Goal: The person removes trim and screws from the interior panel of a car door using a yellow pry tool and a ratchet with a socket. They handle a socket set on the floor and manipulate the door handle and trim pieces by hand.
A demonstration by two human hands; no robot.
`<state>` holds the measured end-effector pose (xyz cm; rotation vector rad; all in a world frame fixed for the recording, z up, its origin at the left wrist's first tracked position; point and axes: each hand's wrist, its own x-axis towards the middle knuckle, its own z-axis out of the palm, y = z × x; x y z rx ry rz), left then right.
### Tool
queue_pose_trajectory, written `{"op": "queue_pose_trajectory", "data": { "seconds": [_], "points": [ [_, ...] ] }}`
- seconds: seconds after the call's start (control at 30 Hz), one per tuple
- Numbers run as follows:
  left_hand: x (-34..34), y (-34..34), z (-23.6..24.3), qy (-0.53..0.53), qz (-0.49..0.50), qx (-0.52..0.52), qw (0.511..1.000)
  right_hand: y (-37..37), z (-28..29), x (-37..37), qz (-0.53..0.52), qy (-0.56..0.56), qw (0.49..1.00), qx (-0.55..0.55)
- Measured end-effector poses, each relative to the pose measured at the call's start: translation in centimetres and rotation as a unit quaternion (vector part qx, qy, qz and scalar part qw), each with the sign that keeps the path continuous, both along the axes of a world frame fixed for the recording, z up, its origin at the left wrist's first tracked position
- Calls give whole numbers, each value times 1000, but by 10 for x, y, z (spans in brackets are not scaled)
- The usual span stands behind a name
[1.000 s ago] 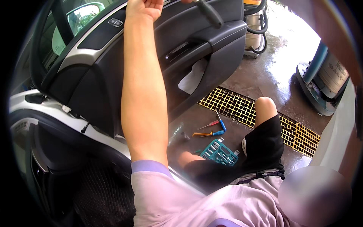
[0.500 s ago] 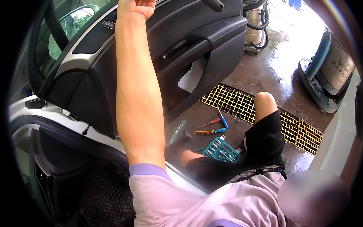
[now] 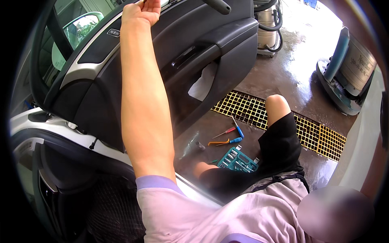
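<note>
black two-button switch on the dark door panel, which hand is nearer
Left: the left hand is above and right of the switch; the right hand is out of view.

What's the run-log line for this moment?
Left hand: at upper edge of car-door panel, grip unclear | Right hand: out of view | Dark handle: top of view | Teal socket case: open on floor

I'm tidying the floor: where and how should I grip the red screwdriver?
Probably best by the red handle, from above, pinched across its width: it lies flat, and the handle is thicker than the shaft. The blue handle near its end crowds that side.
</note>
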<state>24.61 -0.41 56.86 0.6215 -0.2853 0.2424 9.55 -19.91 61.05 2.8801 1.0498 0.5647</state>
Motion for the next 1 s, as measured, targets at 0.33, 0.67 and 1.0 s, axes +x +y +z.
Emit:
{"op": "queue_pose_trajectory", "data": {
  "seconds": [0.33,0.67,1.0],
  "points": [
    [-10,-5,-4,2,18,48,999,-3,-1,0,-4,18,1000,14],
    [-6,0,8,82,54,25,995,-2,1,5,11,21,999,24],
    [-17,10,-1,-4,15,138,990,-5,-1,2,24,15,999,28]
  ]
}}
